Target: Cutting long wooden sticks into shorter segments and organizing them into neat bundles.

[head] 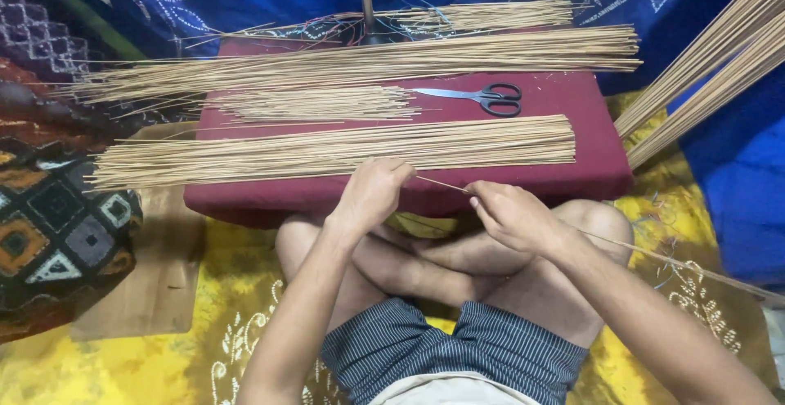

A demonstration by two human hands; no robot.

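Observation:
I sit cross-legged behind a dark red cushion point(572, 94) covered with bundles of thin tan sticks. My left hand point(370, 195) pinches the end of one thin stick point(446, 184) at the cushion's near edge, touching the nearest long bundle point(327, 151). My right hand point(511, 215) grips the same stick further along; its length runs past my right knee toward the lower right point(695, 270). More stick bundles lie farther back: a short one point(315, 104) and a long one point(368, 61).
Black-handled scissors point(482, 96) lie on the cushion at the back right. Another bundle of sticks point(719, 61) slants in from the upper right. A patterned cushion point(57, 225) and wooden board point(159, 290) sit at left on yellow cloth point(245, 339). Blue fabric hangs behind.

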